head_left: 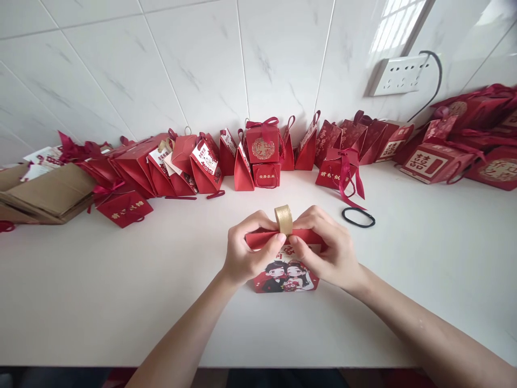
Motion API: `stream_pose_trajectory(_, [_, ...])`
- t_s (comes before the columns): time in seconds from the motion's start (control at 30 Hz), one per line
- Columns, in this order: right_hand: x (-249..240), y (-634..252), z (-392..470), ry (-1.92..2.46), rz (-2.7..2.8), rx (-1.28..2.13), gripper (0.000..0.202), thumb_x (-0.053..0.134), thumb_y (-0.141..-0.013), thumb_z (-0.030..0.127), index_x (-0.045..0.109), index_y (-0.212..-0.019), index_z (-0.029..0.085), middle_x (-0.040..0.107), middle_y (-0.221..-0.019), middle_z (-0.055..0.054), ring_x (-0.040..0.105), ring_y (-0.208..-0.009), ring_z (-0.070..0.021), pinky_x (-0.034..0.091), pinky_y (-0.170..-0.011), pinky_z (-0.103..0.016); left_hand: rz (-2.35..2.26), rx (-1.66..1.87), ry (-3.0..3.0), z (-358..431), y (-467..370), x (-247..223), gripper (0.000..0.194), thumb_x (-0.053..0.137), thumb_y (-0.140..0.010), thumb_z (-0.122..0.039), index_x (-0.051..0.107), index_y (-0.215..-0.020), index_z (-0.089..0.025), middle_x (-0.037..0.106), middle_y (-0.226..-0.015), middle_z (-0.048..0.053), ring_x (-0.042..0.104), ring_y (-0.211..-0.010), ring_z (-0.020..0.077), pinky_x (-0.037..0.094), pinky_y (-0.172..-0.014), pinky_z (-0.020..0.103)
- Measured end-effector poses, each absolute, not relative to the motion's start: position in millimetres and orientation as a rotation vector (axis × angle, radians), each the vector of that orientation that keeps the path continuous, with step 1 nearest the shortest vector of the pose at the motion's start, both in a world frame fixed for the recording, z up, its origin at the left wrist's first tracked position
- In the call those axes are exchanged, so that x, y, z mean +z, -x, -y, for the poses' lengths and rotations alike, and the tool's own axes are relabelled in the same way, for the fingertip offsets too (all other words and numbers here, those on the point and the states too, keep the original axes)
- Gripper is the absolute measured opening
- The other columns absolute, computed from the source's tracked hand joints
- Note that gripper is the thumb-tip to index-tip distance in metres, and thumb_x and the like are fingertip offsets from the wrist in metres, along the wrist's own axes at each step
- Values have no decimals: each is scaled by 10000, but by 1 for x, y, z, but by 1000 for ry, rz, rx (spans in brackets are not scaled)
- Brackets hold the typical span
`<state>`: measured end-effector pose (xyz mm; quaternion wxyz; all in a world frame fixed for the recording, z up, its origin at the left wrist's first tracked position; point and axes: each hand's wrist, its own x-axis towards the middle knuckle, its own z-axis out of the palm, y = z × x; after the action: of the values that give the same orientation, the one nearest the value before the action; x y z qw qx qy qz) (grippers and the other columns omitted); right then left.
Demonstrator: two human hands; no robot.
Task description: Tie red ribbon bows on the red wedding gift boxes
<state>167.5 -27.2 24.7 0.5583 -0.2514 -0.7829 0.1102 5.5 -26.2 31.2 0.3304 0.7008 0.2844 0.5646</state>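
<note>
A red gift box (286,277) with a cartoon bride and groom on its front stands upright on the white table, near the middle. A gold ribbon loop (284,220) rises from the centre of its top edge. My left hand (252,247) pinches that top edge to the left of the loop, thumb in front and fingers behind. On the other side, my right hand (325,245) grips the same edge, its thumb close to the ribbon's base. Both hands cover parts of the box's upper corners.
Red gift boxes (264,148) line the wall behind. More boxes (430,160) are stacked at the right. A cardboard box (48,194) sits at the far left. A black hair tie (358,217) lies right of my hands. A white power strip (398,75) is on the wall.
</note>
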Motion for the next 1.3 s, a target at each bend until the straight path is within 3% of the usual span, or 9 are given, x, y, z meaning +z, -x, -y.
stream_pose_trajectory(0.77, [29,-169,30,649,1850,339,110,516,-862,121,604,-835,179,559,-715,-22,525,-642,-128,429,-540,-254,-906,1373,-1710,26,-5,32,126,644,-702,-245,612,-631,-146,567,-574,10,516,-536,122,433,-493,238])
stream_pose_trajectory(0.93, [27,-169,29,629,1847,333,96,532,-857,113,602,-853,180,572,-722,-23,524,-664,-125,438,-576,-253,-832,1412,-1738,25,-5,31,109,600,-742,-252,605,-696,-153,578,-617,11,533,-569,126,446,-526,236])
stream_pose_trajectory(1.07, [28,-167,30,623,1811,361,36,578,-866,193,614,-871,189,577,-732,-22,533,-659,-130,443,-567,-256,-765,1428,-1761,27,-6,31,85,586,-785,-235,594,-756,-156,596,-666,12,558,-605,123,463,-563,227])
stream_pose_trajectory(1.17, [32,-164,34,726,1705,472,105,644,-843,297,645,-879,198,566,-737,-18,541,-635,-126,445,-536,-252,-808,1448,-1796,29,-9,33,122,622,-777,-238,564,-706,-157,574,-646,7,541,-594,120,455,-560,234])
stream_pose_trajectory(1.3, [36,-162,38,820,1600,586,130,658,-829,285,652,-734,197,556,-671,2,532,-586,-106,440,-519,-236,-810,1485,-1854,30,-13,34,178,617,-768,-229,512,-639,-166,510,-602,-12,481,-548,101,419,-520,228])
